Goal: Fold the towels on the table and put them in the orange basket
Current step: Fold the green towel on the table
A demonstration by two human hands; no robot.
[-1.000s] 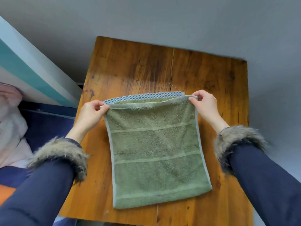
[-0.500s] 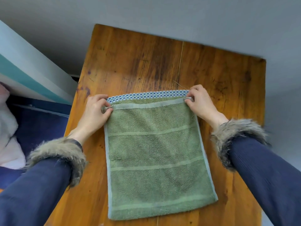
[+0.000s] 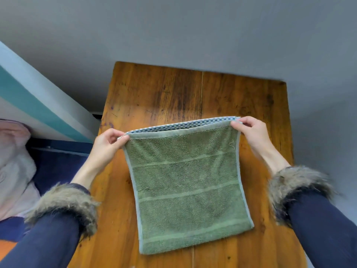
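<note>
A: Starting with the biggest thing, the wooden table (image 3: 154, 97) takes up the middle of the view, and the green towel (image 3: 189, 190) lies down its centre, near end resting on the wood, far end lifted off it

B: And the basket?

A: Only an orange sliver (image 3: 5, 248) shows at the lower left edge; I judge it may be the orange basket, but I cannot tell. Pale bedding (image 3: 13, 167) sits on that side too, well apart from the towel

B: So how will the towel handle?

A: Terry cloth, so soft and limp, light, and not slippery. It already looks doubled, since a blue checked hem (image 3: 183, 125) peeks out behind the top green edge. It sags between the two holds, so it will droop wherever it is unsupported

B: Where to take hold, then?

A: At the corners, as now. The left hand (image 3: 108, 146) pinches the far left corner between thumb and curled fingers, and the right hand (image 3: 251, 132) pinches the far right corner the same way, both layers together as far as I can see. Furry cuffs (image 3: 63, 206) stay clear of the cloth

B: Any risk?

A: I judge the layers could slide out of line if one pinch loosens, so keep the top edge taut while bringing it toward the near end
</note>
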